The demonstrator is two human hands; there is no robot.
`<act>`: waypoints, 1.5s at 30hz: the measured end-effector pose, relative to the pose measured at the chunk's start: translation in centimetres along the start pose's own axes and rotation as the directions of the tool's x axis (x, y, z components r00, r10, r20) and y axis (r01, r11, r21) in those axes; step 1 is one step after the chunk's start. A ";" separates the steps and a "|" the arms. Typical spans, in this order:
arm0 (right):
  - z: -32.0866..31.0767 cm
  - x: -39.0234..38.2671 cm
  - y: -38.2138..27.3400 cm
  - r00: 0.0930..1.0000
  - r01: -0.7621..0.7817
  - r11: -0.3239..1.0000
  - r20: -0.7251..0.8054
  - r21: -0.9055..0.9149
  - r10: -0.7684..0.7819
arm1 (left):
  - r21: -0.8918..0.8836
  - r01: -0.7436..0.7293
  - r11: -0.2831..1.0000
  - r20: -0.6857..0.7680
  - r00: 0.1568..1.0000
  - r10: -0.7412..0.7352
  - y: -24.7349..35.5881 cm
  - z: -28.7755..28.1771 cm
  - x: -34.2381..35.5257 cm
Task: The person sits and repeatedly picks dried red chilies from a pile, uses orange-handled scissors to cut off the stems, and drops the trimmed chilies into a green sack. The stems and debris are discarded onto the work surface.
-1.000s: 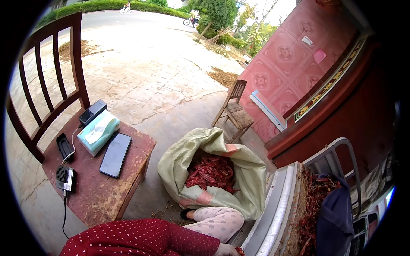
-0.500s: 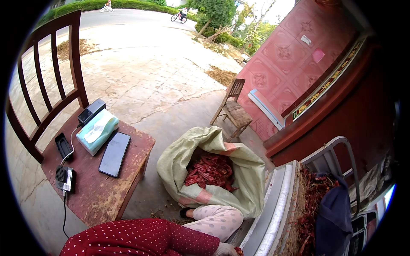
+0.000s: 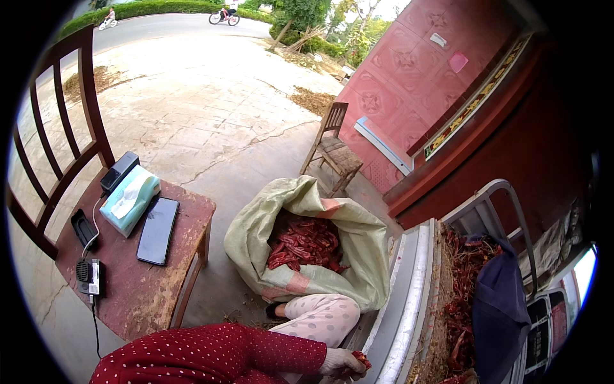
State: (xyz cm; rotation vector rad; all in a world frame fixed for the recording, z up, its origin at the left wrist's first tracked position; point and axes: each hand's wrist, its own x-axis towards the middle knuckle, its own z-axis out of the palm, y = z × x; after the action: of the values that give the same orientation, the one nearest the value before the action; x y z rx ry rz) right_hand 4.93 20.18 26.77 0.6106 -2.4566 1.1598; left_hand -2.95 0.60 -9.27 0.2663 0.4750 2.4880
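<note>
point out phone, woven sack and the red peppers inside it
Phone [image 3: 158, 231]: head view, middle of screen
Woven sack [image 3: 362, 255]: head view, right side wall
Red peppers [image 3: 306, 243]: head view, middle of pile

"What furniture is there?"
"A worn red chair [image 3: 150, 291] at left, and a smaller wooden chair [image 3: 342, 157] beside the pink patterned wall [image 3: 390, 73]."
"And farther out?"
"Cracked pale paving [image 3: 204, 102] — brightly lit — running to a grey road [image 3: 160, 27] with a green hedge [image 3: 153, 8] along its far side."

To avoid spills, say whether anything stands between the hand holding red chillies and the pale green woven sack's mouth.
Yes: in this view, a bent leg in pale, dotted trousers, then the sack's near rim, lie in the way of the hand.
</note>
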 end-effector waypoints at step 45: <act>15.0 -4.9 12.0 0.818 -0.574 0.632 0.333 0.521 0.468 | 0.576 0.132 0.806 -0.303 0.951 0.060 3.3 11.1 -2.7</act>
State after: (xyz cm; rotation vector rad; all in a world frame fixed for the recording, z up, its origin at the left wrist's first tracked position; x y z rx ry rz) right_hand 0.80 16.33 7.78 0.1109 -2.4467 2.2729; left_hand 0.75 -0.46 1.99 0.1002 1.3854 2.2796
